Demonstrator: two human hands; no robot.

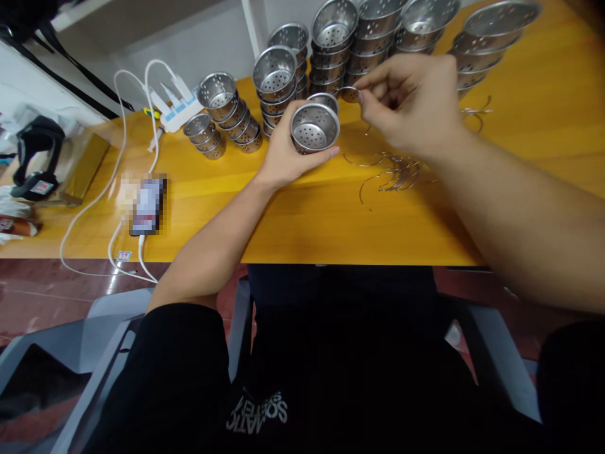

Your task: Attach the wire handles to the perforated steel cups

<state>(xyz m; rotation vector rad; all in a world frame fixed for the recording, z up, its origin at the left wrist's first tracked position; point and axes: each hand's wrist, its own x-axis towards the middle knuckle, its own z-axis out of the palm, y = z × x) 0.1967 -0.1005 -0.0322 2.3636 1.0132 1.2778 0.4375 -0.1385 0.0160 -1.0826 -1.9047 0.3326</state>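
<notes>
My left hand (282, 154) is wrapped round a small perforated metal cup (315, 129), its mouth tilted toward me. Just behind it shows the rim of another metal cup (326, 99); whether my hand also holds that one I cannot tell. With thumb and forefinger, my right hand (411, 104) pinches a thin curved wire (347, 88) to the right of the cups. Whether the wire's far end touches a cup is unclear. Below my right hand, several loose curved wires (399, 171) lie in a tangle on the yellow table (302, 227).
Stacks of perforated cups (275, 74) line the back of the table, with larger ones (491, 41) at the right. At left are a power strip (179, 110), white cables and a phone (149, 205). A black strapped device (40, 154) sits farther left.
</notes>
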